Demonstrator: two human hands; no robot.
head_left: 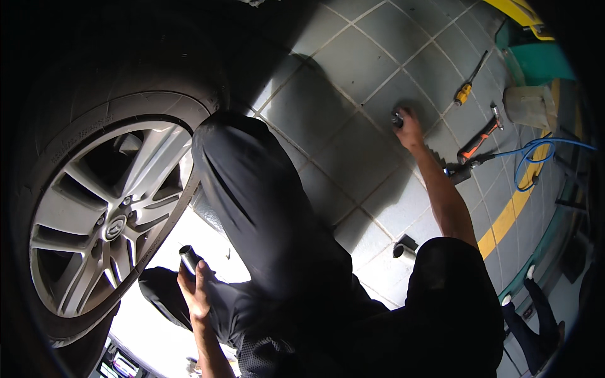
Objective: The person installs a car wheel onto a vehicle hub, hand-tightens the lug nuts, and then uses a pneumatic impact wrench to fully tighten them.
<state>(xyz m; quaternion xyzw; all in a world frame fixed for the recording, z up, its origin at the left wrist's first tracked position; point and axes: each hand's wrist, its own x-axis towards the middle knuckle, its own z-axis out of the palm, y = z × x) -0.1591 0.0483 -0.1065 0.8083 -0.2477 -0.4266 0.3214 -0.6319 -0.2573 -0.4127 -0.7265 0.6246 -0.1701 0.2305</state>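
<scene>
Your left hand (194,291), just beside the wheel (107,214): fingers closed around a metal socket (188,257). Your right hand (408,128), well away from the wheel on the tiled floor (353,69): fingers closed on a small dark socket (397,119). Beyond it lie a screwdriver (469,80), a hammer (480,137) and a blue hose (532,157).

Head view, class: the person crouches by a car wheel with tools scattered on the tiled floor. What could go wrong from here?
1. The left hand grips a metal socket loosely near the alloy wheel; it might slip and mark the rim.
2. The right hand reaches far out to a small dark part, so balance could be lost.
3. The blue air hose loops across the floor, a possible trip hazard.
</scene>
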